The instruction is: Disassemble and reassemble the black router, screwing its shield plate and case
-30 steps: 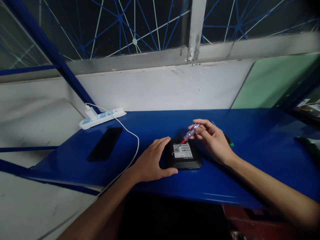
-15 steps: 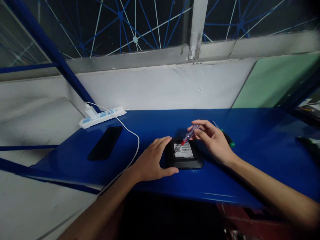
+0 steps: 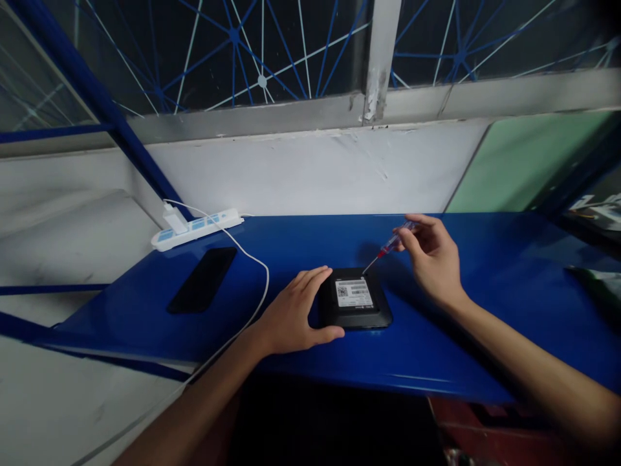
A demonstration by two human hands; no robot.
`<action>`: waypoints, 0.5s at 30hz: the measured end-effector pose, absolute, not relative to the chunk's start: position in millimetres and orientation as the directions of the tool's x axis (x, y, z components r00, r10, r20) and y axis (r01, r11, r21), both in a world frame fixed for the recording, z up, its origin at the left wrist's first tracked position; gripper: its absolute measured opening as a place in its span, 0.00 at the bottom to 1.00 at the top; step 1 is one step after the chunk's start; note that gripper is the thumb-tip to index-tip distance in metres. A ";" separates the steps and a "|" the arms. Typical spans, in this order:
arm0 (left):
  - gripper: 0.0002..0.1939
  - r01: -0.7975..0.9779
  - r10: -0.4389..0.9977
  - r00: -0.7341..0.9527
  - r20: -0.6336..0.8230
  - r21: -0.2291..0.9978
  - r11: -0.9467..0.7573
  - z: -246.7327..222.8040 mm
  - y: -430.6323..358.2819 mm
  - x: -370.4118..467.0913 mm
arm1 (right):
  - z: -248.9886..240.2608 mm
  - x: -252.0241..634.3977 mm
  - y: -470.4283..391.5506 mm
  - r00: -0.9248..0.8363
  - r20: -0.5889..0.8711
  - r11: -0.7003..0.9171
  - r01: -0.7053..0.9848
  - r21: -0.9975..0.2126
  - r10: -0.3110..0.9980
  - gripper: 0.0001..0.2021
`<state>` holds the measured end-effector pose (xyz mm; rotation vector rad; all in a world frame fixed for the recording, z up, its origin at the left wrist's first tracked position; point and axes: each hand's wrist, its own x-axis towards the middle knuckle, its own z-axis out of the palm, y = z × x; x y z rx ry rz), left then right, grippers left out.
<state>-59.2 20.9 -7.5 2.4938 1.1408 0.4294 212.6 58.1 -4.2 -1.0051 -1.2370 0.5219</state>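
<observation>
On the near middle of the blue bench (image 3: 310, 243), the black device (image 3: 361, 319) lies flat with its white label (image 3: 354, 293) facing up. The left hand (image 3: 291, 314) spans its left side, thumb and fingers spread wide in an open grip. Above and to the right, the right hand (image 3: 434, 259) has its grip closed around the handle of the screwdriver (image 3: 391, 244), whose tip slants down to the device's far edge. Left of them lies a black phone (image 3: 202, 279), near a white power strip (image 3: 198, 228).
</observation>
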 end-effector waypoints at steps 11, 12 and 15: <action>0.50 0.660 0.769 0.627 0.124 0.438 -0.610 -8.7 20.9 -59.3 | -3.2 217.1 58.6 0.249 0.560 0.494 0.281 -0.823 0.790 0.14; 0.50 0.660 0.769 0.626 0.126 0.439 -0.609 -8.7 20.9 -59.3 | -3.9 217.2 58.4 0.238 0.558 0.494 0.281 -0.823 0.795 0.14; 0.49 0.655 0.766 0.628 0.133 0.441 -0.614 -9.0 20.8 -59.8 | -6.0 217.8 57.4 0.205 0.558 0.500 0.276 -0.821 0.804 0.16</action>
